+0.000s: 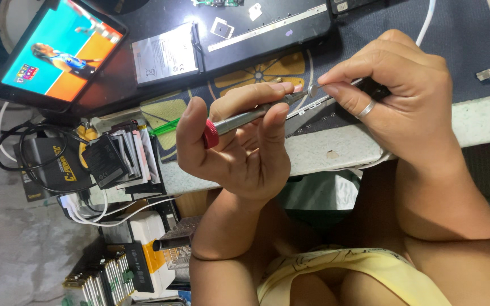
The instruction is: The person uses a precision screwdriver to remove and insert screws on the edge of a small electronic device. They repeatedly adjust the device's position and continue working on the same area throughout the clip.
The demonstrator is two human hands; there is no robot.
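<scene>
Left hand [239,153] grips a red-capped screwdriver [245,118] like a pen, its tip meeting a small silver part [315,89] pinched steady by the right hand [404,96], both raised just above the counter's near edge [336,150], tablet [58,51] far left.

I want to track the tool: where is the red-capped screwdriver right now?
In the head view, the screwdriver sits at centre frame, gripped in the left hand, its tip meeting a small part pinched by the right hand above the table edge.
</scene>
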